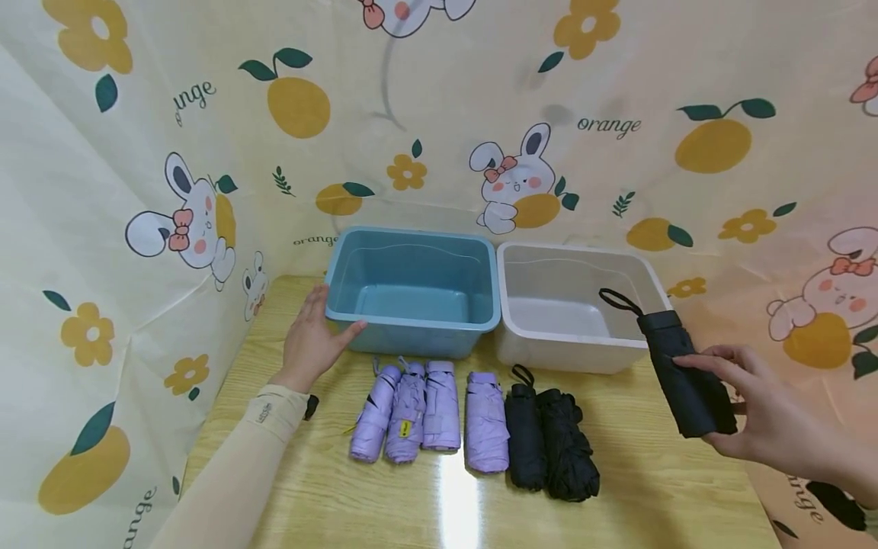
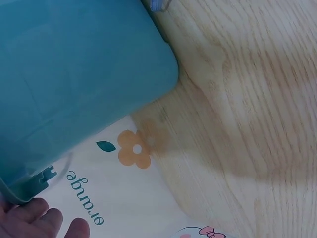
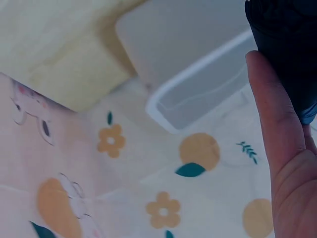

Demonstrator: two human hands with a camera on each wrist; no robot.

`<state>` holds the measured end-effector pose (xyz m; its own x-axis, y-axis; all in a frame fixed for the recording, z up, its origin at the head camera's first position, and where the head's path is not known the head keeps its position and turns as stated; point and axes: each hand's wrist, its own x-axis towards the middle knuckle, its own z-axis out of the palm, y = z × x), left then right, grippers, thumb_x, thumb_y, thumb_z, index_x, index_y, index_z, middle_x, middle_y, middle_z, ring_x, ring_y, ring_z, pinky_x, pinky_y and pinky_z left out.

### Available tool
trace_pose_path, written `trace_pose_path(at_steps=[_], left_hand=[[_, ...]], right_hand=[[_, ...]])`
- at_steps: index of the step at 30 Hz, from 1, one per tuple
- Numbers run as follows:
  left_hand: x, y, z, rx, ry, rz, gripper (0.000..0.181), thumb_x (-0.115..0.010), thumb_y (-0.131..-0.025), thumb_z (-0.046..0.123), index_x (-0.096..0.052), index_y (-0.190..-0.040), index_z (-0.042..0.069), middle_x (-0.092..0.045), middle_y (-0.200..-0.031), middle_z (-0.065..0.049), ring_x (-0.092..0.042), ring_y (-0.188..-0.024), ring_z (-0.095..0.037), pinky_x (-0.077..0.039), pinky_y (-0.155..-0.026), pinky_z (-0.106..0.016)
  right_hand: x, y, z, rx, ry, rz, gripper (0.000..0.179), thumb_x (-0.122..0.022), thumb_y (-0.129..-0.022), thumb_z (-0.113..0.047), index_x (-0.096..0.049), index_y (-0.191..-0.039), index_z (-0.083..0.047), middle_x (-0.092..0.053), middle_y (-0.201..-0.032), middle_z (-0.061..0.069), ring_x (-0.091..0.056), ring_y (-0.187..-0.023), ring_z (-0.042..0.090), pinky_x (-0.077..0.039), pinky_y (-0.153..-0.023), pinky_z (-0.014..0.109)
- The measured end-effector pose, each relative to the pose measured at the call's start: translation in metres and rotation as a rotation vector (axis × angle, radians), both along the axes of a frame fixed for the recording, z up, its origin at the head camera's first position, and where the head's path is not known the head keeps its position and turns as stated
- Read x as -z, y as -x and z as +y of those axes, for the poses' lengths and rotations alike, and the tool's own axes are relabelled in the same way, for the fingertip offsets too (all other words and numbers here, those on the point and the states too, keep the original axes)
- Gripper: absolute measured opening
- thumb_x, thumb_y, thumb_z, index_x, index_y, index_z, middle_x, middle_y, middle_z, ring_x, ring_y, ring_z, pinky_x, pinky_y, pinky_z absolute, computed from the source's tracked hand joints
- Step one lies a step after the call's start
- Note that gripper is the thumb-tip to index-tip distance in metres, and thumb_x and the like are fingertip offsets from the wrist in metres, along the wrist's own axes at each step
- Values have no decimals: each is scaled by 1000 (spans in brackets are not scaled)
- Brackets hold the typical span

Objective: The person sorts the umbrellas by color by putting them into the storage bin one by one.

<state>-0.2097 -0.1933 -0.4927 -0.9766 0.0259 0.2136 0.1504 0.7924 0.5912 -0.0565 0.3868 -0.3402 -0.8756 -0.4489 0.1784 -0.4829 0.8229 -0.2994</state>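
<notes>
My right hand (image 1: pixel 761 404) grips a black folded umbrella (image 1: pixel 686 374) near the front right corner of the white bin (image 1: pixel 569 343). The umbrella tilts, its wrist loop (image 1: pixel 620 300) overlapping the bin in the head view. In the right wrist view, a finger lies along the dark umbrella (image 3: pixel 290 54). At the left end of the blue bin (image 1: pixel 411 328), my left hand (image 1: pixel 312 339) rests by the rim, thumb and fingers spread. In front of the bins lie several lavender folded umbrellas (image 1: pixel 441 408) and two black ones, a slim one (image 1: pixel 525 438) and a bulkier one (image 1: pixel 568 450).
Both bins stand side by side at the back of the wooden table (image 1: pixel 329 503), their insides showing no contents. A patterned cloth (image 1: pixel 425 99) with rabbits and oranges hangs behind and along the sides.
</notes>
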Motion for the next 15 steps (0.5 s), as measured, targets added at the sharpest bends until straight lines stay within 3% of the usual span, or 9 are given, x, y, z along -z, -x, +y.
trace_pose_path(at_steps=[2,9,15], left_hand=[[-1,0,-1,-4,-21,-9,107,-67,-86,64,-23,-156,-3,-23,-161,-22,-29,-142,-43,-31,-110,-58],[-2,0,-3,-13,-87,-55,108,-71,-83,63,-23,-157,0,-27,-159,-21,-35,-139,-43,-36,-107,-57],[-5,2,-4,-28,-78,-74,109,-72,-82,63,-23,-157,2,-30,-158,-21,-38,-137,-43,-40,-102,-59]], right_hand=[[-5,11,-3,-16,-6,9,111,-98,-39,5,-53,-139,-10,-38,-128,13,-43,-93,6,-55,-54,24],[-24,51,-15,-63,-33,-48,108,-97,-46,5,-50,-142,-11,-37,-129,17,-50,-96,27,-58,-56,34],[-33,84,-29,-74,-41,-101,102,-96,-53,1,-49,-143,-14,-37,-129,20,-52,-94,33,-57,-59,32]])
